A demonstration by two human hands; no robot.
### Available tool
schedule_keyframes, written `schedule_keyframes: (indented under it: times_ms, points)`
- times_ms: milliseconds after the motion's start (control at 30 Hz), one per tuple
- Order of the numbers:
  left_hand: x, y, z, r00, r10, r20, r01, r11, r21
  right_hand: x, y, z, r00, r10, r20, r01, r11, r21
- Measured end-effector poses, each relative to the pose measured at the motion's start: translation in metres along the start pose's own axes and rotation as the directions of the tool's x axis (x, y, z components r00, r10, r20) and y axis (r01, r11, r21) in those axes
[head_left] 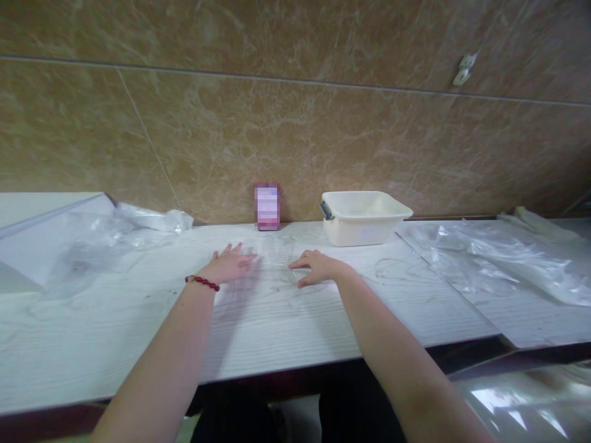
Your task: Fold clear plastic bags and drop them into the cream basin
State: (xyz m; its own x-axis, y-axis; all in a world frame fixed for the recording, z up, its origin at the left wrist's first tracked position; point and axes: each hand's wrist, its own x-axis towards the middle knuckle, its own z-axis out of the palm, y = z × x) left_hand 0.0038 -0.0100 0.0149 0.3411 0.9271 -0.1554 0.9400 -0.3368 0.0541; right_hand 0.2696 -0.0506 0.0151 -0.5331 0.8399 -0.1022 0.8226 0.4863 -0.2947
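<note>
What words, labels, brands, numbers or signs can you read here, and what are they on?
No text here can be read.
Phone: its screen is blurred into blocks, unreadable.
Cream tub: a faint mark on the front, too blurred to read.
Clear plastic on the right: no print can be made out.

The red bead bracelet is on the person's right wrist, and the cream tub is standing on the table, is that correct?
Not quite: the head view shows the red bead bracelet on the wrist of the left hand. The cream tub does stand on the table.
</note>
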Motion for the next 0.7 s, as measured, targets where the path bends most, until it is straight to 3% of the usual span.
schedule_keyframes:
  times_ms: [100,167,267,367,467,700]
  points:
    - [0.003,-0.028,-0.003,0.966,-0.223,-0.127,0.22,0.975,-0.041,0.001,-0.001,0.0,0.995,-0.042,-0.095,0.043,0.999,0.01]
    - [0.005,-0.045,-0.002,0.903,-0.41,-0.124,0.402,0.912,-0.085,0.003,-0.005,0.001,0.978,-0.05,-0.203,0.052,0.999,0.002]
    - [0.007,-0.057,0.002,0.852,-0.518,-0.08,0.502,0.85,-0.157,0.006,-0.012,0.005,0.94,-0.071,-0.332,0.068,0.997,-0.02]
    - [0.01,-0.053,0.007,0.86,-0.505,-0.071,0.483,0.851,-0.205,0.012,-0.018,0.008,0.909,-0.082,-0.408,0.078,0.997,-0.026]
    - [0.013,-0.044,0.011,0.864,-0.479,-0.154,0.437,0.866,-0.245,0.023,-0.028,0.004,0.901,-0.052,-0.43,0.042,0.999,-0.033]
    - [0.018,-0.032,0.014,0.898,-0.323,-0.298,0.213,0.913,-0.347,0.067,-0.07,0.002,0.974,0.021,-0.227,-0.03,0.999,-0.037]
